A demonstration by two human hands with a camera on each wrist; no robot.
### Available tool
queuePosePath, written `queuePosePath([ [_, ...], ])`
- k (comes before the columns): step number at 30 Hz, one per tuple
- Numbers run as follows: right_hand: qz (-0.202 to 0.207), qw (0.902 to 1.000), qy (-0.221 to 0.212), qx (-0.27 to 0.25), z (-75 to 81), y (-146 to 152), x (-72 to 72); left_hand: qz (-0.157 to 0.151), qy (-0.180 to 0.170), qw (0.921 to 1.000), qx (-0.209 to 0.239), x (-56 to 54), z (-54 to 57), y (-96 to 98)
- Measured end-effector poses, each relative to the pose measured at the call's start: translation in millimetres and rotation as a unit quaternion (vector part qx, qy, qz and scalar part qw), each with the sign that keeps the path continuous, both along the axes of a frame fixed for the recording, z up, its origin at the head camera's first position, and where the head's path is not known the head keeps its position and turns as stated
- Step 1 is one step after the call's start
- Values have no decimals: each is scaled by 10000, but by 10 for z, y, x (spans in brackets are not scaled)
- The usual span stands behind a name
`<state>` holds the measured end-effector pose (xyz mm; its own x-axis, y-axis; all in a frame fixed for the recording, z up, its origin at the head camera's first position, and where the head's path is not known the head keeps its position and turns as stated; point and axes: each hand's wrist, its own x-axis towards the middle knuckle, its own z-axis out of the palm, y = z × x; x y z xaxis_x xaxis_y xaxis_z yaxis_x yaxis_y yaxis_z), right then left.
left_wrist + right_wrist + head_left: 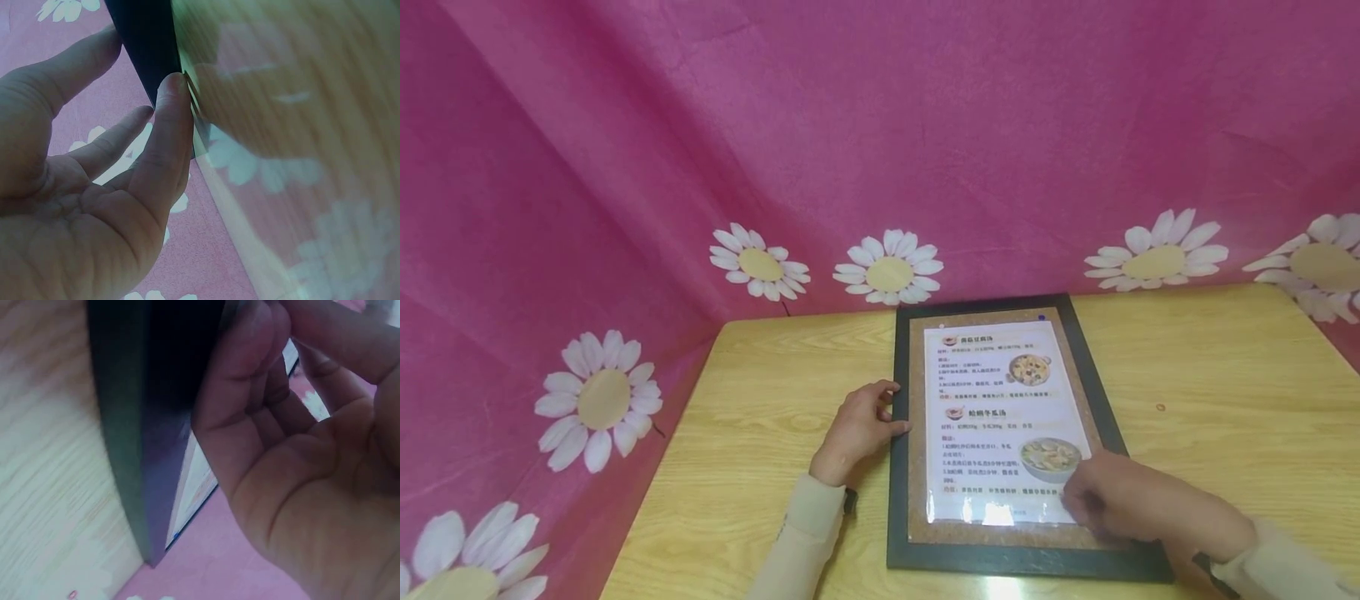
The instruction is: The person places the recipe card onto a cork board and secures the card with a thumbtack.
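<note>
A dark-framed cork board (919, 508) lies flat on the wooden table. On it is a glossy printed recipe sheet (977, 467) with two soup pictures. A blue pin (1041, 317) marks the sheet's top right corner, a pale pin (942, 326) its top left. My left hand (859, 429) steadies the board's left side, fingertips and thumb touching the dark frame (147, 44). Over the sheet's lower right corner is my right hand (1138, 500), fingers curled, thumb against the index finger (250, 344). Whatever lies between those fingertips is hidden.
The wooden table (767, 392) extends on both sides of the board. Behind and to the left hangs a pink cloth (925, 125) printed with white daisies. A small reddish mark (1161, 407) shows on the table to the right.
</note>
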<state>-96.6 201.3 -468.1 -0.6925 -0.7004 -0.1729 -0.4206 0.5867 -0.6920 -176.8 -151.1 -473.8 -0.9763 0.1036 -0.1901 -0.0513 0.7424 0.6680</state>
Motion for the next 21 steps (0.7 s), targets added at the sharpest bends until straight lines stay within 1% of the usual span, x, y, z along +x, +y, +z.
queuePosePath([
  [2,58,9999,42,89,2,-22,-7,-37,42,10000,49,0,-4,-16],
  [4,195,9998,9,-45,-9,-17,-29,-104,79,9999,95,-1,-9,-30],
  [7,240,9994,-210,-122,-15,8,-50,-198,134,9996,116,-7,-24,-42],
  [10,206,9991,-369,-16,-9,25,-51,-211,171,9996,56,-6,-34,-37],
  [13,201,9993,-311,8,0,20,-51,-194,202,9996,9,-9,-32,-38],
  [17,197,9997,-97,105,8,2,-47,-170,187,9997,-25,-16,-29,-37],
  [21,49,9996,-61,279,16,-12,-27,-152,149,9998,-20,-15,-18,-35],
])
